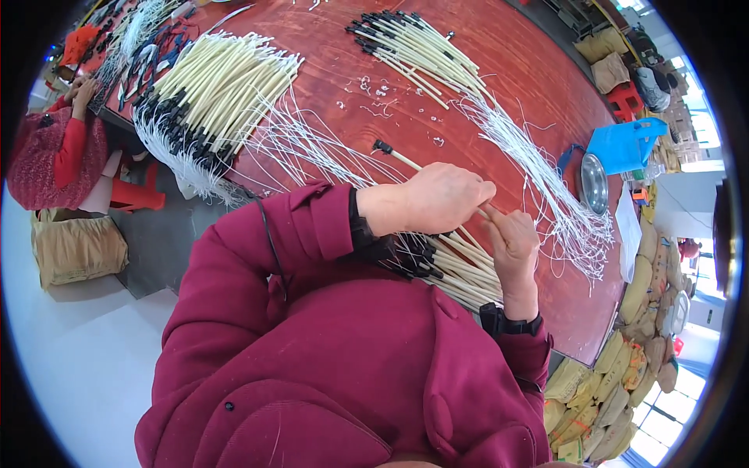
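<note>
Both hands meet over the near part of the red table, just in front of my body. My left hand [446, 196] is closed around a thin cream tube [404, 160] with a black fitting on its far end. Close beside it, my right hand [513, 235] pinches at the tube's near end, its fingertips almost touching the left hand's. What exactly lies between those fingertips is hidden. Under the hands, against my body, lies a pile of similar cream tubes [466, 269] with black ends. Loose white wires [316, 148] run across the table on the left.
A large bundle of cream tubes [234, 86] lies at left, another bundle [425, 54] at the far side. White wires [538, 175] trail toward a metal bowl [594, 183] and blue container [624, 147] at right. Sacks [624, 382] are stacked beyond; a person [58, 156] sits left.
</note>
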`<state>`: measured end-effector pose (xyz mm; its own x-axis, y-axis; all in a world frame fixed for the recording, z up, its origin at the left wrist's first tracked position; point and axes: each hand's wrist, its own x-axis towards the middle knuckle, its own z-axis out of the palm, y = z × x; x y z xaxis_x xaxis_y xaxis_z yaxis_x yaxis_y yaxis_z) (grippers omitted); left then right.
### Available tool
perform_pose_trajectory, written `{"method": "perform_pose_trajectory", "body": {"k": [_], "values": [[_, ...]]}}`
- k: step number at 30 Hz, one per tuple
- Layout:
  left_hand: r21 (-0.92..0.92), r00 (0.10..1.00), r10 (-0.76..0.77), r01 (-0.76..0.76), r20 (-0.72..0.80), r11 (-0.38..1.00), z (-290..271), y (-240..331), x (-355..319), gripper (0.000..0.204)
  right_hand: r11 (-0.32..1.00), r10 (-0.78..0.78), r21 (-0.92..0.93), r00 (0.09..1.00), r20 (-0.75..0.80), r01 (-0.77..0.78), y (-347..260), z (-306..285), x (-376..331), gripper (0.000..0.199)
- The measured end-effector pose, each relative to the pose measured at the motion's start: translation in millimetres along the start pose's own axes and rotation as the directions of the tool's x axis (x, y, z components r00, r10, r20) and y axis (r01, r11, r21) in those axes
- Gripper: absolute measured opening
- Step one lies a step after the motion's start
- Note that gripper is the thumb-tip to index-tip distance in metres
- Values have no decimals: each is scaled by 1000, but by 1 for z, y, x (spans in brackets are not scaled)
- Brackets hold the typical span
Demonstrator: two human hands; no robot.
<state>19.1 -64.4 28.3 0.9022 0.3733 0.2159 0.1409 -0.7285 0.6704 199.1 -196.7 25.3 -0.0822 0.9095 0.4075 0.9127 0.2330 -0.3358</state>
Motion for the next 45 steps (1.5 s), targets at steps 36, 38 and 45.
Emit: {"method": "perform_pose_trajectory", "body": {"k": [36,38,45], "values": [[-157,996,-10,-3,-85,988,17,-7,9,15,999,-45,20,999,11,45,6,9,0,20],[-210,999,-12,2,-47,978,12,-1,10,18,998,-62,15,998,-8,62,5,11,0,18],[28,975,142,-139,-171,990,-10,6,-8,23,996,-91,5,996,-5,91,-3,5,11,12]]}}
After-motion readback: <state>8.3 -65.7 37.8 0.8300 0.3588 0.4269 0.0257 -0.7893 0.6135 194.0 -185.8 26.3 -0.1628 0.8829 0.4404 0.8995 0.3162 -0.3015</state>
